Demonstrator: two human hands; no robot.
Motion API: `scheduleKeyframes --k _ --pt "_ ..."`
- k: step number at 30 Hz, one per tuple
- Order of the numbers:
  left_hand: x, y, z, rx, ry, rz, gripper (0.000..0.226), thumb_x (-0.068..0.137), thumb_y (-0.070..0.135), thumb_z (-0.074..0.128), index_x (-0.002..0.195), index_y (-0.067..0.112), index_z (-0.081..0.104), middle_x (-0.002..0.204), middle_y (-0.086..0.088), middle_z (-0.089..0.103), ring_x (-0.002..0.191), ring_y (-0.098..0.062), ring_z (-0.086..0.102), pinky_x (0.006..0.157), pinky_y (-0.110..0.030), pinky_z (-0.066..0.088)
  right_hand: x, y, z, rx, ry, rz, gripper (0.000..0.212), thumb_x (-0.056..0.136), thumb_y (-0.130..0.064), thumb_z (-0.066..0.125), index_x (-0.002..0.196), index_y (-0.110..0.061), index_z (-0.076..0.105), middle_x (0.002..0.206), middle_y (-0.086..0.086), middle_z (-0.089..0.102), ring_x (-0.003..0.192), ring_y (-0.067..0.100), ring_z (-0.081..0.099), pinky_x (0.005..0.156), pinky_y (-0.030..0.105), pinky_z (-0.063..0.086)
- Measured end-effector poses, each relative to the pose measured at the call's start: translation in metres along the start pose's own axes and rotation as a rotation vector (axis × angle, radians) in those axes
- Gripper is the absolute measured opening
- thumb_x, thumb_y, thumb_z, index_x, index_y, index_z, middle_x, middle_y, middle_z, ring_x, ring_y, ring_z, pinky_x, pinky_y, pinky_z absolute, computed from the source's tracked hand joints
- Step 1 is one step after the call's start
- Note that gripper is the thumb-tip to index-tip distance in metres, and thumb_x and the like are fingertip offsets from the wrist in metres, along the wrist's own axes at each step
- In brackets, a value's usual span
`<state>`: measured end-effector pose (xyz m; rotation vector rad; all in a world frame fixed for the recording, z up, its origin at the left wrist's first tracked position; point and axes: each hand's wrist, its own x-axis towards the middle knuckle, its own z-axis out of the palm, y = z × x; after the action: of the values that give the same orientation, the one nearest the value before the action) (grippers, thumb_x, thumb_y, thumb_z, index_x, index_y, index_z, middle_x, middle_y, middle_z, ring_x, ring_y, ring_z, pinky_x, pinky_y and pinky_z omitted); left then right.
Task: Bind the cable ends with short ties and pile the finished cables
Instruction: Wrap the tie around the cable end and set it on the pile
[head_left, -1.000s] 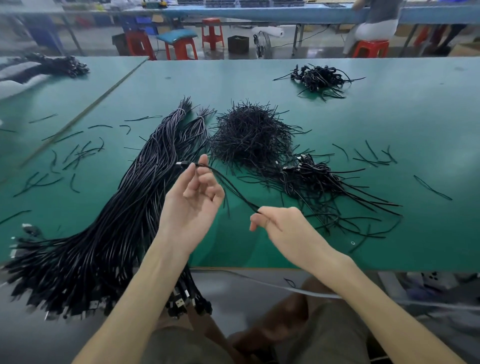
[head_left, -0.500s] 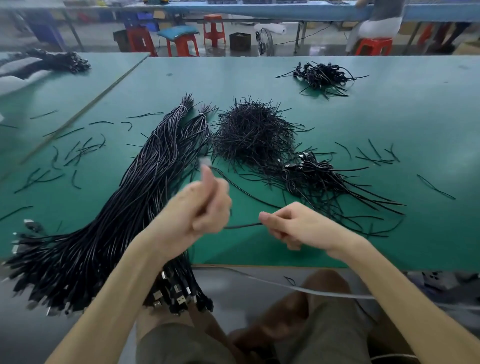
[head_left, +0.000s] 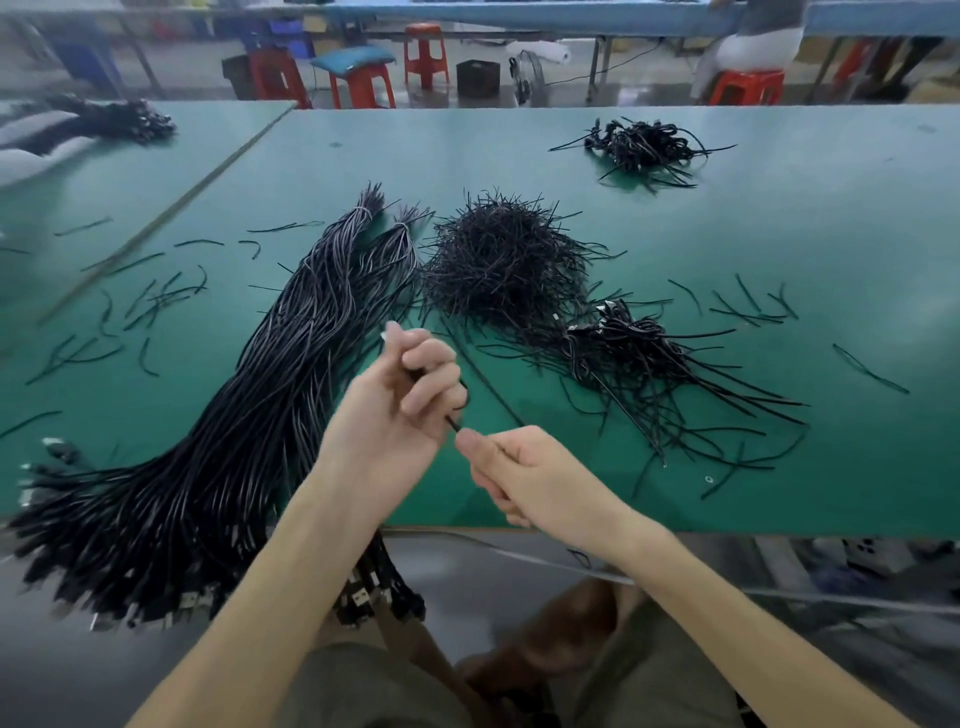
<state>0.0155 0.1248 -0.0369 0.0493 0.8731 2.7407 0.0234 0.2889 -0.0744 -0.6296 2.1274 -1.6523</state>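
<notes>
Gripping one black cable (head_left: 454, 424), left hand (head_left: 400, 405) and right hand (head_left: 524, 473), both curled, above green table (head_left: 779, 234).

Two hands (head_left: 400, 400), one tie heap (head_left: 501, 260), one cable bundle (head_left: 249, 415), four stools (head_left: 426, 52).

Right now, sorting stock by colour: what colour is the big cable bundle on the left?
Black; the cable bundle shows best in the head view.

Soft even light, warped blurry edges
</notes>
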Motion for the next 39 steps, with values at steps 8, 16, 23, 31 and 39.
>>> scheduleKeyframes --k 8,16,23,31,39 --pt "-0.016 -0.006 -0.013 2.063 -0.137 -0.012 0.049 0.104 0.058 0.036 0.08 0.031 0.068 0.065 0.009 0.065 0.061 -0.006 0.061 0.065 -0.023 0.049 0.031 -0.014 -0.039 -0.533 0.19 -0.053 0.062 0.102 -0.05 0.052 0.054 -0.015 0.033 0.049 0.0 0.031 0.049 0.012 0.025 0.049 0.028 0.022" --pt "0.005 -0.002 -0.003 0.244 0.205 0.164 0.055 0.109 0.042 0.028 0.125 0.002 0.061 0.114 -0.007 0.076 0.104 -0.018 0.073 0.093 -0.031 0.055 0.024 -0.015 0.018 0.192 0.043 -0.063 0.051 0.109 -0.037 0.044 0.061 -0.02 0.045 0.048 -0.008 0.035 0.041 0.012 0.029 0.047 0.028 0.028" --pt "-0.022 0.037 -0.001 1.116 -0.254 -0.01 0.046 0.101 0.041 0.05 0.061 0.022 0.062 0.052 0.001 0.039 0.045 -0.012 0.028 0.045 -0.021 0.022 0.035 -0.01 -0.029 -0.261 0.255 -0.082 0.055 0.107 -0.038 0.047 0.056 -0.02 0.039 0.05 -0.012 0.039 0.051 0.009 0.034 0.059 0.03 0.029" --pt "-0.004 -0.005 -0.02 0.807 0.262 0.164 0.052 0.109 0.037 0.032 0.127 0.003 0.066 0.133 -0.006 0.068 0.129 -0.014 0.06 0.12 -0.042 0.033 0.024 -0.036 0.001 -0.212 0.311 -0.212 0.051 0.109 -0.041 0.041 0.066 -0.016 0.054 0.052 -0.012 0.042 0.049 0.007 0.034 0.052 0.021 0.029" --pt "-0.006 0.013 0.004 0.114 0.049 0.161 0.04 0.112 0.031 0.033 0.085 0.02 0.061 0.081 0.009 0.059 0.058 -0.008 0.044 0.067 -0.025 0.048 0.022 -0.025 0.002 -0.259 0.212 -0.049 0.037 0.104 -0.043 0.052 0.079 -0.017 0.062 0.065 0.004 0.053 0.055 0.012 0.041 0.056 0.029 0.035"
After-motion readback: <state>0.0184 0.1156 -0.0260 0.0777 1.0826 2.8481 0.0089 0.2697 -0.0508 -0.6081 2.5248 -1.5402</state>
